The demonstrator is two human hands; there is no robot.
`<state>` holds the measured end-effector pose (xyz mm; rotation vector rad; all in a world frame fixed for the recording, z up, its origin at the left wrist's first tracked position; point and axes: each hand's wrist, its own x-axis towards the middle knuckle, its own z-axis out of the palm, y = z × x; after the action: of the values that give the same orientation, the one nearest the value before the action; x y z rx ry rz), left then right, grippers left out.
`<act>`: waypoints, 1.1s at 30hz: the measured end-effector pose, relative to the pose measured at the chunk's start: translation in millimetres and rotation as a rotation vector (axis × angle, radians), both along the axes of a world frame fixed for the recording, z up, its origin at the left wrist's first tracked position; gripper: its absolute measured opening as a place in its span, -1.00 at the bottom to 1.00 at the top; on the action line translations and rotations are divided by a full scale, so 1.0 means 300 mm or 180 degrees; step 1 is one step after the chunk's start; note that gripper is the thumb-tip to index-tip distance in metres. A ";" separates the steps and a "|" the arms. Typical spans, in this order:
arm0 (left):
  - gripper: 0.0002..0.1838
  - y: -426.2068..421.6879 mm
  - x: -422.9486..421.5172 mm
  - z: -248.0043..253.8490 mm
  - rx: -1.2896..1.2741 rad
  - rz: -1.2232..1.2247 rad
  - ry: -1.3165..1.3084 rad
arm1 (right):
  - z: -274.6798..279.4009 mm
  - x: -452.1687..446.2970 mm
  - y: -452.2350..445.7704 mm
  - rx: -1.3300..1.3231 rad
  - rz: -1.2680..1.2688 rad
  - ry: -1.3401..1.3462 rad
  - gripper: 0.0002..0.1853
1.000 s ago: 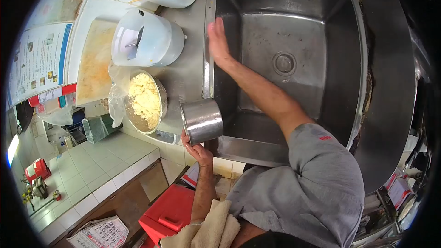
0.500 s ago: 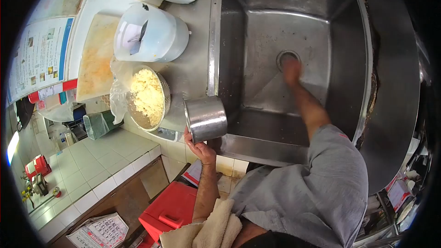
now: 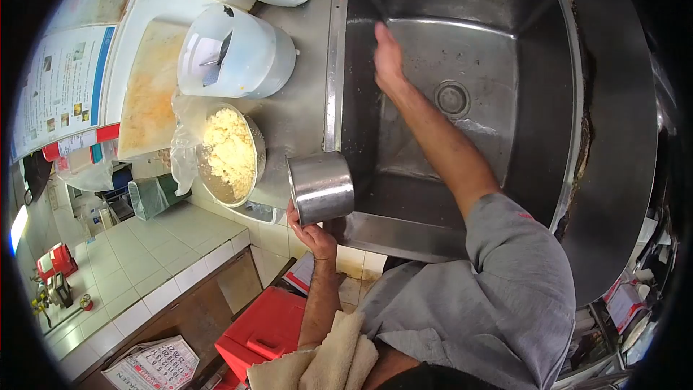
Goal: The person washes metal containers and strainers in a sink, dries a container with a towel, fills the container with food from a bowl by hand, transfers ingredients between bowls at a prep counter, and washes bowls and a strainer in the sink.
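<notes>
My left hand [image 3: 312, 237] grips a shiny metal pot [image 3: 321, 188] by its near end. The pot is tipped on its side at the left edge of the sink, its mouth hidden from view. Inside the steel sink [image 3: 498, 50], my right hand [image 3: 388, 56] is near the left wall with its fingers stretched out and nothing in it. Whether it touches the wall I cannot tell. The round drain [image 3: 453, 98] shows uncovered in the sink floor, with a wet sheen beside it. Left of the pot stands a metal bowl [image 3: 258, 155] of pale yellow crumbly food [image 3: 229, 152].
A translucent plastic bucket [image 3: 271, 58] stands on the steel counter [image 3: 307, 87] beyond the bowl, near a stained cutting board [image 3: 148, 94]. A plastic bag [image 3: 184, 137] lies against the bowl. Below are a red box [image 3: 263, 328] and a beige towel [image 3: 325, 361].
My right hand has moved from the drain to the far left of the sink, uncovering the drain. The left hand keeps holding the pot in nearly the same place.
</notes>
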<state>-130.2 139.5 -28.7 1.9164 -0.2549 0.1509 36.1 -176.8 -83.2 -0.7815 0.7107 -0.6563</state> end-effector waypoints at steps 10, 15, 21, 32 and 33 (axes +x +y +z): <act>-0.39 -0.020 -0.002 0.022 0.0011 0.0056 -0.0001 | -0.244 -0.297 0.544 0.0427 0.1084 0.1028 -0.28; -0.37 -0.025 -0.005 0.014 -0.0061 0.0110 0.0000 | -0.616 -0.375 0.547 0.1254 0.1739 0.0900 -0.32; -0.36 -0.019 0.003 0.029 0.0025 -0.0012 0.0039 | -0.658 -0.617 -0.006 -0.3890 0.1551 0.2546 -0.85; -0.37 -0.019 0.004 0.020 -0.0078 -0.0016 0.0086 | -0.511 -0.501 0.174 -0.0300 0.1566 0.2372 -0.68; -0.37 -0.031 0.003 0.031 -0.0099 -0.0037 0.0058 | -0.454 -0.436 0.234 0.0290 0.1451 0.2215 -0.73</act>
<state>-129.4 130.1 -19.3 1.8844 -0.2499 0.1288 -94.7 -106.7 -219.4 -1.0546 1.1327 0.0828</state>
